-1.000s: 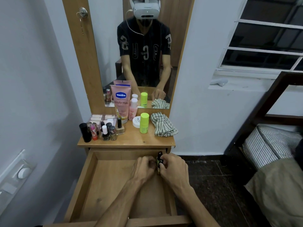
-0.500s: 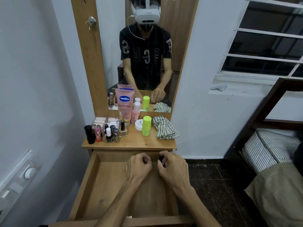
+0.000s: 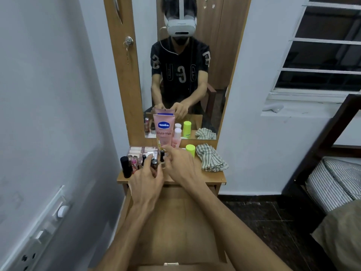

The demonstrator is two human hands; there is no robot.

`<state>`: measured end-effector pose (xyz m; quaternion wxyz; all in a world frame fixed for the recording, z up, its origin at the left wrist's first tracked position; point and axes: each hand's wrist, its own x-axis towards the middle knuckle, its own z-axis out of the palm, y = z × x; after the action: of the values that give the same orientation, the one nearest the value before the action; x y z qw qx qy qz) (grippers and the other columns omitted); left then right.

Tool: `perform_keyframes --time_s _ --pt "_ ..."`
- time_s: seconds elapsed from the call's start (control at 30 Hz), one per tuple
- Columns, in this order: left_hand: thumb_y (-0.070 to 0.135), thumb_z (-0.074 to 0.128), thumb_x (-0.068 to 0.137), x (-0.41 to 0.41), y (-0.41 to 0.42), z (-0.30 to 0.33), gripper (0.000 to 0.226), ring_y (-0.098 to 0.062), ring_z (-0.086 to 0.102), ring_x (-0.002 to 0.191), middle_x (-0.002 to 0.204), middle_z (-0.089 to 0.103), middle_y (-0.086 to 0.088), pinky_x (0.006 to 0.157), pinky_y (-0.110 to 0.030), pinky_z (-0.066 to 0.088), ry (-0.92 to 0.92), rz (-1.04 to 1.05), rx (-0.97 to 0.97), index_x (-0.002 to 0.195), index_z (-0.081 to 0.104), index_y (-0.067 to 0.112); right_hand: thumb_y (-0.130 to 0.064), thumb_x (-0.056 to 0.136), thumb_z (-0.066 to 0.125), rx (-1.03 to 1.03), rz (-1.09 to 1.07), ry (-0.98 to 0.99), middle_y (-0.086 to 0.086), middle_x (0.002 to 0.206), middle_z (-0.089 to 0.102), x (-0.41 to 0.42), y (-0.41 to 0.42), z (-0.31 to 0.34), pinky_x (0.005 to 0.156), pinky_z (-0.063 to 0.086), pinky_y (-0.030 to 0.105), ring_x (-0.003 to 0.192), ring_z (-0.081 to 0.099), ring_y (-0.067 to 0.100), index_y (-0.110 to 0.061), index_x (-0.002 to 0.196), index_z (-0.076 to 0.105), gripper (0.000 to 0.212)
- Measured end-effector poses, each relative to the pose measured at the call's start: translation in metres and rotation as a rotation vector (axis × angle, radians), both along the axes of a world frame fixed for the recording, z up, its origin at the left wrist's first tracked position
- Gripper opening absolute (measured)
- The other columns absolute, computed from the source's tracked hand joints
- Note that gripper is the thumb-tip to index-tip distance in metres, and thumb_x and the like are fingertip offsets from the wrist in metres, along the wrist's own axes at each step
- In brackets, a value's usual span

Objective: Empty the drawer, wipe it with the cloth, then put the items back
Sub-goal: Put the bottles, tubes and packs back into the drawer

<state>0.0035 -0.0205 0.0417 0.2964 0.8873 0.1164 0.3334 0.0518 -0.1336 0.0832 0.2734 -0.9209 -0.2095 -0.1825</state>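
Two forearms are reaching up from the bottom of the view over the open drawer (image 3: 176, 222); what is showing of its wooden floor between and beyond them is lying bare, though the arms are hiding much of it, so I am judging the emptying as all but done; the wiping and the putting back are both looking undone. Beyond the drawer's back edge, the left hand (image 3: 146, 183) is curling its fingers around a small dark bottle (image 3: 154, 164) at the front of the tabletop (image 3: 212, 178), apparently setting it among the others; whether it is gripping firmly or only cupping I cannot tell for sure, but the fingers are wrapping it. Just beside it, the right hand (image 3: 180, 166) is hovering with fingers loosely spread and thumb out, holding nothing that is showing; its fingertips are sitting close to another black-capped bottle (image 3: 162, 155), and contact is not clear. Left of the hands, a cluster of small bottles (image 3: 131, 163) is standing upright; behind them a pink tube (image 3: 163, 132), a small pink bottle (image 3: 176, 138) and a green-capped bottle (image 3: 190, 149) are standing against the mirror (image 3: 195, 75). Right of those, the striped cloth (image 3: 211, 158) is lying crumpled and untouched on the tabletop, well apart from the drawer; picking it up is looking like the next step.
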Motion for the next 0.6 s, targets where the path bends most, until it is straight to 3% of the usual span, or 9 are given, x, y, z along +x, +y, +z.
perform_keyframes --time_s 0.13,0.23,0.33,0.47,0.6 --pt "0.037 0.060 0.093 0.003 0.005 0.000 0.040 -0.032 0.071 0.073 0.077 0.074 -0.011 0.062 -0.040 0.057 0.099 -0.005 0.123 0.128 0.062 0.019 -0.024 0.101 0.054 -0.104 0.007 0.052 0.009 0.122 0.069 0.017 0.010 -0.002 0.085 0.053 0.041 0.103 0.066 0.029 -0.023 0.138 0.061 0.038" --pt "0.034 0.061 0.093 0.001 0.005 0.000 0.038 -0.031 0.071 0.069 0.075 0.074 -0.010 0.059 -0.038 0.056 0.118 -0.021 0.157 0.127 0.061 0.018 -0.018 0.098 0.055 -0.157 0.020 0.054 0.011 0.119 0.068 0.022 0.009 -0.003 0.083 0.055 0.044 0.099 0.066 0.033 -0.021 0.132 0.065 0.036" --pt "0.032 0.064 0.092 0.002 0.004 0.000 0.025 -0.029 0.071 0.068 0.077 0.073 -0.007 0.055 -0.034 0.052 0.106 -0.033 0.147 0.113 0.064 0.018 -0.013 0.096 0.059 -0.154 0.027 0.004 0.010 0.115 0.069 0.023 0.005 -0.003 0.079 0.054 0.041 0.096 0.066 0.030 -0.012 0.121 0.071 0.027" --pt "0.031 0.068 0.089 0.002 -0.003 0.001 0.017 -0.023 0.068 0.071 0.083 0.070 0.000 0.055 -0.030 0.045 0.058 -0.053 0.126 0.100 0.064 0.018 -0.022 0.090 0.063 -0.086 0.019 -0.001 0.004 0.098 0.068 0.017 -0.003 -0.004 0.074 0.055 0.037 0.084 0.063 0.024 -0.012 0.094 0.072 0.014" --pt "0.031 0.070 0.087 0.002 -0.008 -0.005 0.020 -0.021 0.064 0.069 0.091 0.063 -0.001 0.050 -0.025 0.039 0.018 -0.053 0.162 0.097 0.065 0.015 -0.032 0.082 0.066 0.044 -0.058 -0.009 -0.003 0.075 0.067 0.004 -0.017 -0.005 0.064 0.055 0.036 0.069 0.060 0.015 -0.015 0.073 0.068 0.019"
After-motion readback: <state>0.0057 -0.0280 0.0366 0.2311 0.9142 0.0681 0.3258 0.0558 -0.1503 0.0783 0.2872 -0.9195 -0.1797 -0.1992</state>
